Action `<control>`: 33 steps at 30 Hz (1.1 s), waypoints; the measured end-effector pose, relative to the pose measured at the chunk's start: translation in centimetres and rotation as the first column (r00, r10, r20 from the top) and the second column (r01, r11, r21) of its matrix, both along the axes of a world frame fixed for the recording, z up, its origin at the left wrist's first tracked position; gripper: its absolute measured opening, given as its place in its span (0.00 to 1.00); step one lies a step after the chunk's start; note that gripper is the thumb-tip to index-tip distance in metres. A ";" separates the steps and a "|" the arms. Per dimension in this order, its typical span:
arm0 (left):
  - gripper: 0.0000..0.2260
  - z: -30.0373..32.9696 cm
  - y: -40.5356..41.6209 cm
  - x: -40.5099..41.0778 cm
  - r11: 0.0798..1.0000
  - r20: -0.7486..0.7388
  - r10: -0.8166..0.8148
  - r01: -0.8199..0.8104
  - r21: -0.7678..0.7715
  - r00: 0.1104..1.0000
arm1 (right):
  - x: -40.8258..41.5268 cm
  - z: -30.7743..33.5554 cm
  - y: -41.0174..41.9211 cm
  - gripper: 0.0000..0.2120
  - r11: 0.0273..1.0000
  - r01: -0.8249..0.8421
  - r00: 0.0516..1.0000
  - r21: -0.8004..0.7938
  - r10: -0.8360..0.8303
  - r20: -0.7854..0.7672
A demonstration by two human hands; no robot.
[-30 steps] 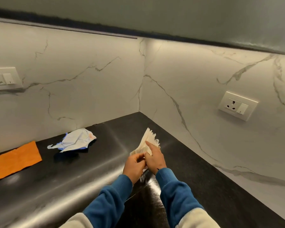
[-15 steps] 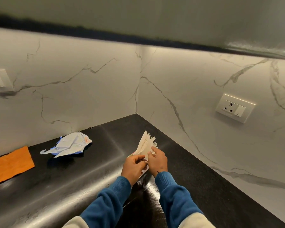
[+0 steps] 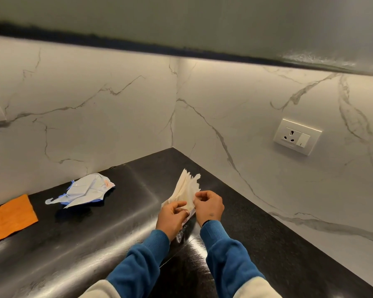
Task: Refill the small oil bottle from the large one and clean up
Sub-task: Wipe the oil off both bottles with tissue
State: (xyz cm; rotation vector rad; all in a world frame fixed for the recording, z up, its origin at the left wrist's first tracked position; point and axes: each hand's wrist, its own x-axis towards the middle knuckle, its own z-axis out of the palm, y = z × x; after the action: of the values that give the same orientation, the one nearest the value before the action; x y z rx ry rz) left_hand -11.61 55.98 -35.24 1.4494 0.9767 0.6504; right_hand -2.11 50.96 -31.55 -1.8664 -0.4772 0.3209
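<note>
An orange cloth (image 3: 8, 218) lies flat at the left edge of the glossy black worktop (image 3: 108, 244); right of it, near the back wall, sits a crumpled white-and-blue plastic wrapper (image 3: 84, 190). Toward the back corner, the left hand (image 3: 172, 218) grips a stack of cream paper napkins (image 3: 186, 190), while the right hand (image 3: 209, 204) has its fingers pinching one sheet. Neither oil bottle is in view, so refilling looks finished; wiping apparently remains.
</note>
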 end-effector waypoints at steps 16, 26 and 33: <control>0.10 1.3 -1.5 0.3 0.997 0.085 -0.031 0.036 -0.063 0.996 | -1.2 2.3 -1.8 0.05 0.989 -0.036 0.998 0.145 0.042 -0.044; 0.05 4.0 -4.7 1.1 0.995 0.297 0.088 -0.069 -0.073 0.951 | -0.2 3.5 -5.2 0.08 0.972 0.084 0.996 0.219 -0.085 -0.006; 0.09 4.1 -8.2 2.5 0.991 0.311 0.048 -0.007 -0.131 0.949 | 1.0 4.3 -11.9 0.13 0.917 0.115 0.984 0.382 -0.054 -0.168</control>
State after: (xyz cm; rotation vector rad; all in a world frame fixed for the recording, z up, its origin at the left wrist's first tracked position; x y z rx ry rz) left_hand -9.14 47.79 -31.11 1.1771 0.7744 0.7971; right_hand -1.15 39.05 -27.28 -1.4552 -0.3245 0.2852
